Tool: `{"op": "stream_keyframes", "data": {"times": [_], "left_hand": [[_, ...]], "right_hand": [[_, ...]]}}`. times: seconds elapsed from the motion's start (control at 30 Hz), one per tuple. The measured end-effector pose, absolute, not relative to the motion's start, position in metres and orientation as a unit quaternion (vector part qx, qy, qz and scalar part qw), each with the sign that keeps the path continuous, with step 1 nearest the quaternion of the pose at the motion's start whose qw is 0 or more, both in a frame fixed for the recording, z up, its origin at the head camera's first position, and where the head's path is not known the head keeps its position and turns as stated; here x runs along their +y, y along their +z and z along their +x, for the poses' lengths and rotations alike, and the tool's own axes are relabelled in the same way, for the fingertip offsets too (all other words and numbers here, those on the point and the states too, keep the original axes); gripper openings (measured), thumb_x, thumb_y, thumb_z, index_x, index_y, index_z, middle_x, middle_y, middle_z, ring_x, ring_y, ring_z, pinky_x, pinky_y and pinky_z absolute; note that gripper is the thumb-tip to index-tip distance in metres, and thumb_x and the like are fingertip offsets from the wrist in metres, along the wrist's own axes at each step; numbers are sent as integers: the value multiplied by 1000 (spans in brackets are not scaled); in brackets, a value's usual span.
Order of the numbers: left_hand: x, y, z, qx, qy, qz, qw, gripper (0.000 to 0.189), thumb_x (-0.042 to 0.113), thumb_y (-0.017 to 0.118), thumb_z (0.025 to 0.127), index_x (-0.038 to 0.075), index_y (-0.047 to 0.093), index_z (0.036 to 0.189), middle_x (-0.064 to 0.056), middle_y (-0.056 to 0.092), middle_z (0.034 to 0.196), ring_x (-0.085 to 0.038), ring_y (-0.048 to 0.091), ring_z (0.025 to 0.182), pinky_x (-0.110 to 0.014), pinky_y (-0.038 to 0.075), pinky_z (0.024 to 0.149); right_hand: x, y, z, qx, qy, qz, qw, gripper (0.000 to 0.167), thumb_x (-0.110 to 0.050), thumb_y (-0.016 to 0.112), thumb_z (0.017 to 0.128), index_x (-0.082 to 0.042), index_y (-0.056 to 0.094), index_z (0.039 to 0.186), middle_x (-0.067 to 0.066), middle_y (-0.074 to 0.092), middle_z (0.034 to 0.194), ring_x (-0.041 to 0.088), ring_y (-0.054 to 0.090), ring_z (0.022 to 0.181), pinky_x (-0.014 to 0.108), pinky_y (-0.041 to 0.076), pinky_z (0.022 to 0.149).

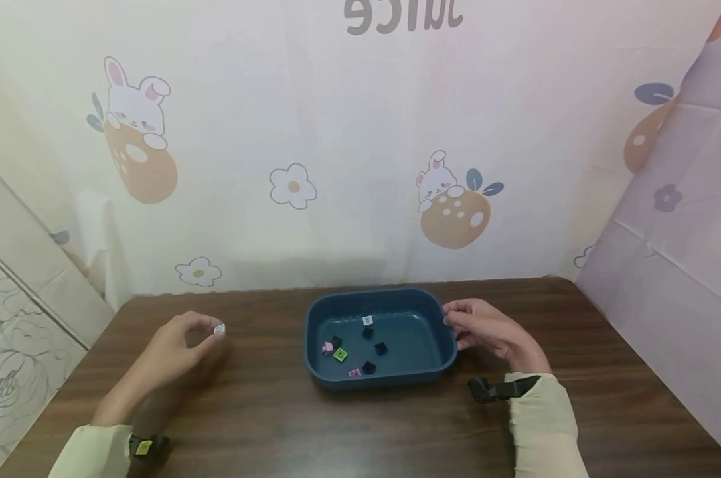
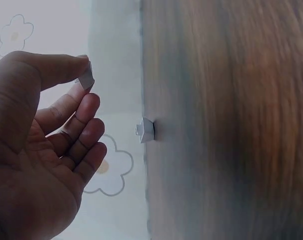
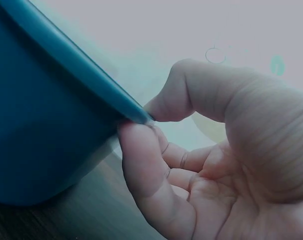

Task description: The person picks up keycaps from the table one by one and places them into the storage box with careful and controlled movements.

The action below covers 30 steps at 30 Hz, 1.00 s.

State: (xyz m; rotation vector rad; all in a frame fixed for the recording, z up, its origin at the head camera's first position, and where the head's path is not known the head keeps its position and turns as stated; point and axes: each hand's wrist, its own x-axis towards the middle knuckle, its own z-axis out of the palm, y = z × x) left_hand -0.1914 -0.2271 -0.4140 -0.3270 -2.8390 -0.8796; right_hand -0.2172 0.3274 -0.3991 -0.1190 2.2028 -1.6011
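Note:
My left hand [image 1: 172,345] pinches a small white keycap [image 1: 220,329] between thumb and fingertips, held above the left side of the table. In the left wrist view, another pale keycap [image 2: 147,130] sits on the wood beyond the fingers; the head view does not show it. My right hand [image 1: 494,330] grips the right end rim of a dark blue rectangular tray [image 1: 384,382], thumb and finger on either side of the rim [image 3: 91,65]. Inside the tray lie a white keycap [image 1: 368,320], a green keycap [image 1: 340,355], pink keycaps [image 1: 327,348] and several black ones [image 1: 381,348].
The brown wooden table [image 1: 265,425] meets a pale printed curtain [image 1: 360,166] at its back edge. More printed cloth hangs on the left and right sides. Each wrist wears a black strap [image 1: 504,389].

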Motion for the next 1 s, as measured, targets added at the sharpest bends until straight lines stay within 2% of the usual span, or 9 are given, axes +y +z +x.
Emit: {"op": "stream_keyframes", "data": {"times": [0.23,0.4,0.67,1.0], "left_hand": [[-218,-414,-196,-944,-288,-126,97,21,34,74,100,16,78,110,-2,75,109,-25,65,108,-49,51,95],[-207,-411,-203,-941,-293,-140,99,19,33,75,99,17,78,108,-2,75,108,-24,64,105,-44,54,88],[-196,-406,-204,-941,-302,-125,83,21,34,75,100,16,77,111,-3,73,109,-24,64,107,-51,55,94],[-188,-405,-205,-938,-309,-136,80,22,35,74,100,17,77,111,-2,73,110,-22,64,108,-52,56,96]], "right_hand": [[326,-399,-216,786,-580,-50,208,45,-14,56,104,13,51,140,3,66,92,10,66,75,25,62,67],[326,-398,-215,784,-584,-50,204,48,-12,56,103,14,48,142,4,67,94,11,66,76,25,63,67],[324,-398,-217,783,-585,-53,206,50,-13,56,103,14,47,144,4,69,96,11,67,78,25,63,68],[327,-398,-215,781,-588,-53,204,48,-12,55,103,13,46,143,5,68,96,12,67,79,26,63,68]]}}
